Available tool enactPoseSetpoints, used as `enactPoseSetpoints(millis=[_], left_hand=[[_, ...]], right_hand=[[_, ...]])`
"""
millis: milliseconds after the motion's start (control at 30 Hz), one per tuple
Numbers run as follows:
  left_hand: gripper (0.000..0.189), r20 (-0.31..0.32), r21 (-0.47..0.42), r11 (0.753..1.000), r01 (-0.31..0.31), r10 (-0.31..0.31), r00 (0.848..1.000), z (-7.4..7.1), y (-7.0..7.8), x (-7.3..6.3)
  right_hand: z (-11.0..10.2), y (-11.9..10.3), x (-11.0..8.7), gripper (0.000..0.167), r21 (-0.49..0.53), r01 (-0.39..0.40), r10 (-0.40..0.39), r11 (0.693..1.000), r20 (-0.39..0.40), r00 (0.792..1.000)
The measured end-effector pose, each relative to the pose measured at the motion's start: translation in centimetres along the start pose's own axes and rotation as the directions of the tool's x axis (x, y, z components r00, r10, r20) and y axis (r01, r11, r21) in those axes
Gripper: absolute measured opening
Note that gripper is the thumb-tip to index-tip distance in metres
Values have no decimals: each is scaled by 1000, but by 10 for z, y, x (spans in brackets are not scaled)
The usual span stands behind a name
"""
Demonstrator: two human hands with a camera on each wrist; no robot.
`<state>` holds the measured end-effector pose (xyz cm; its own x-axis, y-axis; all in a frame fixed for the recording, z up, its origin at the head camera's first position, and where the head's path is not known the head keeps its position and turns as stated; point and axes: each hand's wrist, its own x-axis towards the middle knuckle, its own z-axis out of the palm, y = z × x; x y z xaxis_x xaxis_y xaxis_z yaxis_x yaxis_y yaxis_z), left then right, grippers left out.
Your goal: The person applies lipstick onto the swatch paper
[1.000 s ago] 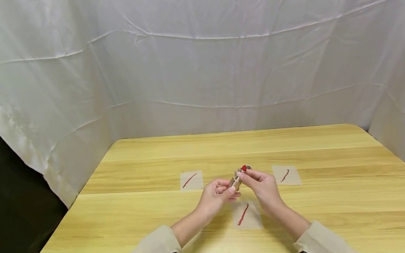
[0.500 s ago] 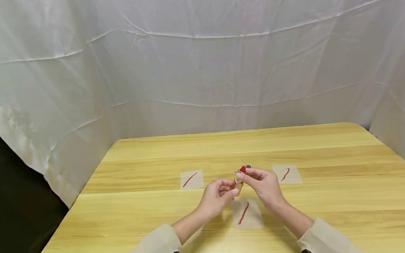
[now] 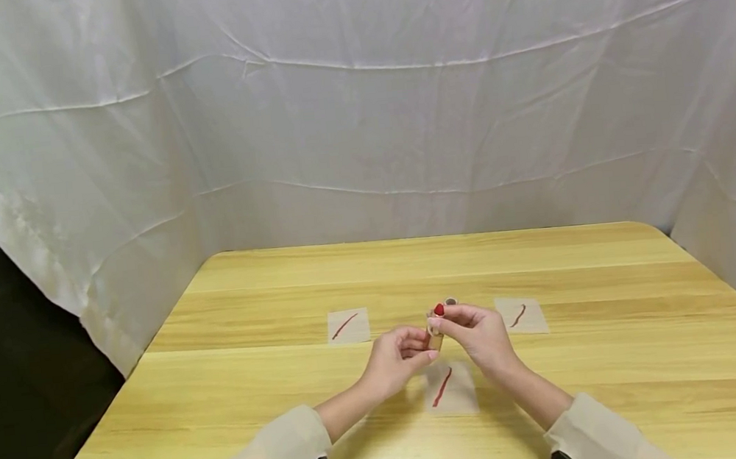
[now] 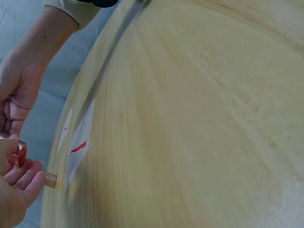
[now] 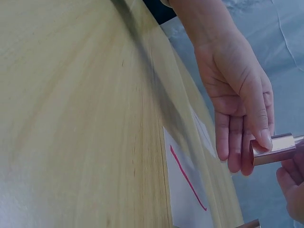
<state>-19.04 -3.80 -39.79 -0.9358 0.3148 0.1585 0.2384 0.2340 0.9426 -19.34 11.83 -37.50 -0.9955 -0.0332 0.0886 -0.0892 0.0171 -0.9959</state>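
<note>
Both hands hold a lipstick (image 3: 436,342) over the middle of the table. Its red tip points up and away, in a rose-gold case. My left hand (image 3: 390,360) pinches the lower end of the case; in the right wrist view its thumb lies along the shiny base (image 5: 278,151). Higher up, close under the red tip, my right hand (image 3: 481,337) pinches the case between thumb and fingers. Just beyond the right fingers a small round-topped tube (image 3: 451,300) stands on the table, partly hidden. The left wrist view also shows this rose-gold tube (image 4: 50,179).
Three pale paper squares lie on the wooden table (image 3: 225,406), each with a red stroke: a left one (image 3: 337,320), a right one (image 3: 537,324) and a near one (image 3: 464,397) below the hands. White cloth (image 3: 358,127) hangs around the back and sides.
The lipstick has tilted more upright between the hands, its red tip shifting slightly left. The left thumb and fingers have moved around the base of the case. The papers stay put.
</note>
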Motion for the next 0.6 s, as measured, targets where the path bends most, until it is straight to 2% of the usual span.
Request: enactPoseSetpoints(millis=[267, 433, 600], left_hand=[[23, -59, 42, 998, -36, 38, 998, 6, -3, 3], [18, -69, 45, 997, -55, 58, 996, 8, -3, 4], [17, -72, 39, 999, -37, 40, 997, 9, -4, 5]], right_hand=[[0, 2, 0, 29, -23, 74, -72, 997, 59, 996], [-1, 2, 1, 29, -59, 75, -72, 995, 60, 996], [-3, 0, 0, 27, -89, 61, -56, 994, 62, 997]])
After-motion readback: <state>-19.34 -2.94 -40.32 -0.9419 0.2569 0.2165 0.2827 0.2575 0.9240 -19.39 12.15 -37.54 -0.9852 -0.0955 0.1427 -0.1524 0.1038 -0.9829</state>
